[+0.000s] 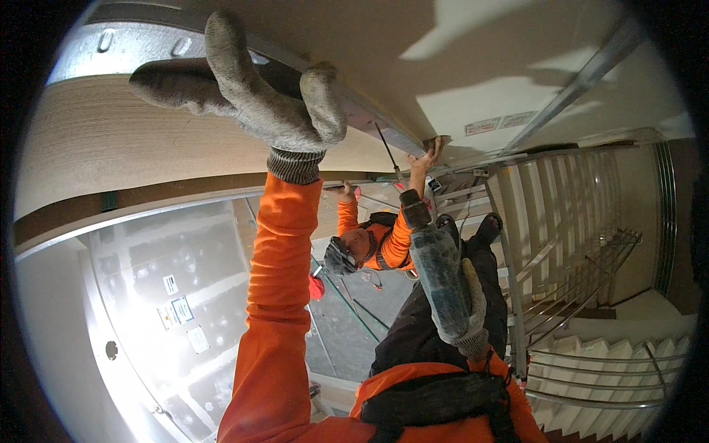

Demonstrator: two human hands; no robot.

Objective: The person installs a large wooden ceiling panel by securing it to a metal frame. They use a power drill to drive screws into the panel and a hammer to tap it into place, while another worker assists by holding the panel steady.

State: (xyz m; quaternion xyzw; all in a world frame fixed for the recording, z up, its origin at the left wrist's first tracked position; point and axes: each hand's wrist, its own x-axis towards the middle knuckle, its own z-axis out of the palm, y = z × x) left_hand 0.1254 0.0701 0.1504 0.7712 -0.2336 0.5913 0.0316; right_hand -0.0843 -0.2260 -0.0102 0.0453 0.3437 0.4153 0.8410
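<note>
My left hand (284, 111), in a grey work glove, is raised at the upper left with its fingers spread. It rests against the edge of a long metal channel (369, 114) overhead, beside a pale wood-grain panel (133, 125). In my gloved right hand (473, 310), low and right of centre, is a worn blue-grey power drill (441, 273) pointing upward. From its dark chuck (415, 209) a long thin bit (387, 150) reaches toward the channel. The bit's tip is close to the channel; whether it touches, I cannot tell.
Below me, a co-worker (369, 244) in orange reaches up, one bare hand (428, 155) at the channel's far end. A ladder (515, 303) stands beside my legs. Stairs (620, 387) with metal railings (598, 403) lie at the right, grey wallboard (177, 266) at the left.
</note>
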